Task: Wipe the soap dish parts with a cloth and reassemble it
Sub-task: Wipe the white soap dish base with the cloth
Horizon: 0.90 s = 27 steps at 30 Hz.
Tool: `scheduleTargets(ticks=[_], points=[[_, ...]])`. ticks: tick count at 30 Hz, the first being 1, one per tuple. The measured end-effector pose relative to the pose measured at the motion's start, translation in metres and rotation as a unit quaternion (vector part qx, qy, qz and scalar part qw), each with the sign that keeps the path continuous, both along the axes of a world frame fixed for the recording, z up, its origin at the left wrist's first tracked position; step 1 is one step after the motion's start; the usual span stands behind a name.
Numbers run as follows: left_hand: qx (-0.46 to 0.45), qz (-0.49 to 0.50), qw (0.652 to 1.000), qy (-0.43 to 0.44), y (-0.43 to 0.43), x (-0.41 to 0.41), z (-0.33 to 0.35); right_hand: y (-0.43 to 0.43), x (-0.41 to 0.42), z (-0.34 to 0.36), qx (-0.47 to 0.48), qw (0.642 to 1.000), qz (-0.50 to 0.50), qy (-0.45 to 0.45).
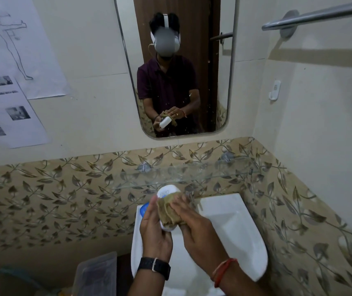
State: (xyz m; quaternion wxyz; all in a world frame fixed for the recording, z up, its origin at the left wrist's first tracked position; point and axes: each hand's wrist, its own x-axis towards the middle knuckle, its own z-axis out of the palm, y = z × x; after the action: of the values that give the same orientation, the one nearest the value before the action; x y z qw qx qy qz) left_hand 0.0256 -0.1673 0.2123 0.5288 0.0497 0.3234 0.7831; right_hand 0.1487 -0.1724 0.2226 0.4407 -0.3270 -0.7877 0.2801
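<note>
Over the sink (224,218), left hand (153,229) grips the white dish part (167,192); right hand (194,223) presses the cloth (168,210) onto it. Risk: a slippery part dropping into the sink under rubbing pressure. Blue part (144,210) behind the left hand is mostly hidden; wiped surface covered.

No text can be read; print on the wall sheets (10,112) is too blurred.
</note>
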Motion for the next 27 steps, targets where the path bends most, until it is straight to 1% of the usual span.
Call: scheduleTargets(ticks=[3,5,6,9,11,13,17,20,22,25,27], points=[[-0.002,-0.032,0.999,-0.010,-0.003,-0.001,0.001,-0.024,0.003,-0.009,0.015,1.000,0.024,0.008],[-0.012,-0.049,0.999,-0.016,-0.004,0.000,0.002,-0.024,0.004,-0.006,0.025,0.999,0.017,0.022],[0.001,-0.049,0.999,-0.019,-0.003,0.001,0.001,-0.018,0.003,-0.002,0.022,0.999,0.006,0.033],[0.013,-0.002,1.000,-0.001,-0.002,0.009,0.000,0.012,-0.004,0.020,-0.011,0.997,-0.045,0.055],[0.027,-0.002,0.999,0.022,-0.002,0.014,0.001,0.032,-0.007,0.032,-0.051,0.994,-0.070,0.063],[0.022,0.002,0.999,0.029,-0.001,0.017,0.002,0.039,-0.009,0.036,-0.065,0.993,-0.079,0.060],[-0.003,0.030,0.999,0.024,-0.001,0.013,0.006,0.009,-0.009,0.016,-0.031,0.997,-0.060,0.038],[-0.002,0.034,0.999,0.029,-0.008,0.009,0.008,-0.022,-0.004,-0.011,-0.015,0.998,-0.027,0.048],[-0.001,0.031,0.999,0.044,-0.014,0.010,0.007,-0.038,-0.001,-0.022,-0.004,0.998,-0.030,0.056],[-0.015,0.030,0.997,0.068,-0.018,0.015,0.007,-0.040,0.000,-0.019,-0.015,0.996,-0.055,0.075],[-0.022,0.027,0.997,0.070,-0.017,0.021,0.007,-0.024,-0.001,-0.006,-0.053,0.992,-0.066,0.098]])
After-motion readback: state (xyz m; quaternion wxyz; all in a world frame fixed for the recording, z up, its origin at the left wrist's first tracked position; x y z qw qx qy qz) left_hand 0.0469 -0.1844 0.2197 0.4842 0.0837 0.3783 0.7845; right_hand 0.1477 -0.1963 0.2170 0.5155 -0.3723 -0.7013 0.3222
